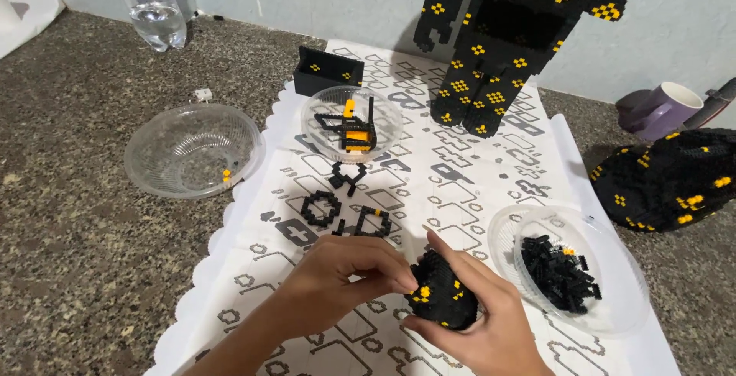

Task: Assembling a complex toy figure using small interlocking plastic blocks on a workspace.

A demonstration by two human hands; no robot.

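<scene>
A person's right hand cups a rounded black building-block lump dotted with yellow studs low in the frame, at about six o'clock over a white paper instruction sheet printed with grey block outlines. The left hand comes in from nine o'clock of the lump, its fingertips pinched together against the lump's upper edge; whether a small piece sits between them cannot be told. The right fingers are wrapped closed around the lump's underside and far side.

Made of tiny press-fit bricks, the lump looks light and stiff but likely brittle, apt to shed pieces if squeezed; a broad, cradling hold under its bulk seems safest.

At three o'clock of the hands sits a clear plastic bowl of loose black bricks. At twelve o'clock, a second clear bowl with a black-and-yellow part-built piece, and flat black brick rings on the sheet between. An almost empty clear bowl rests at ten o'clock on the speckled stone counter. A tall black-and-yellow brick figure stands at one o'clock, near a purple mug.
</scene>
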